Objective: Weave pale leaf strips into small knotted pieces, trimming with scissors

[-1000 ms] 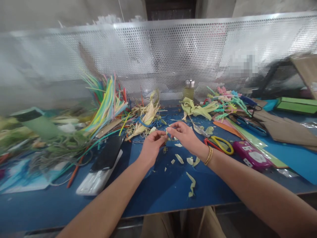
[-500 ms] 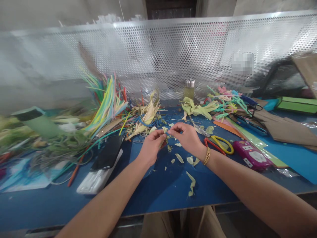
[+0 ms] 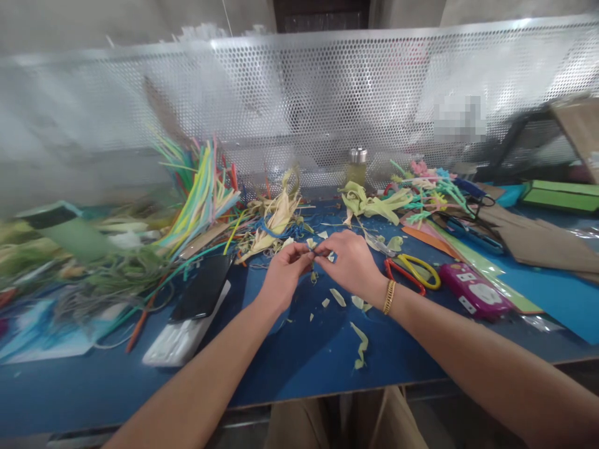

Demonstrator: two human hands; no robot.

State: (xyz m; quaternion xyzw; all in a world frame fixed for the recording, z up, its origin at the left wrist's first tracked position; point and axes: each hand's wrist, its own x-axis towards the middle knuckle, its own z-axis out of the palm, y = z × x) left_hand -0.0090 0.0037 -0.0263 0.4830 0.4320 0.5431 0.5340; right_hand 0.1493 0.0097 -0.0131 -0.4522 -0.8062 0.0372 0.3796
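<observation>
- Yellow-green and small, a leafy piece (image 3: 311, 244) was at the centre of the frame, between the fingertips of both hands and above the blue surface (image 3: 299, 374).
- The left hand (image 3: 283, 277) had its thumb and forefinger pinched together on the piece, the other fingers curled beneath.
- The right hand (image 3: 353, 262) had its fingertips drawn together, meeting the left ones at the piece; whether they gripped it too could not be told. A gold bracelet (image 3: 389, 297) circled that wrist.
- Pale scraps (image 3: 337, 297) lay scattered just below the hands, with a curled strip (image 3: 362, 343) lower, right of centre.
- A dry husk bundle (image 3: 278, 221) lay left of centre, beyond the left hand; greener husks (image 3: 374, 202) lay right of centre, in front of a metal-capped jar (image 3: 357, 168).
- Scissors (image 3: 438, 280) with red and yellow handles lay right of the right hand, beside a purple case (image 3: 475, 292).
- On the left, a black phone (image 3: 201, 287) rested on a white object (image 3: 171, 349), near a sheaf of coloured strands (image 3: 201, 187).
- Perforated metal panelling (image 3: 322, 93) spanned the upper frame.
</observation>
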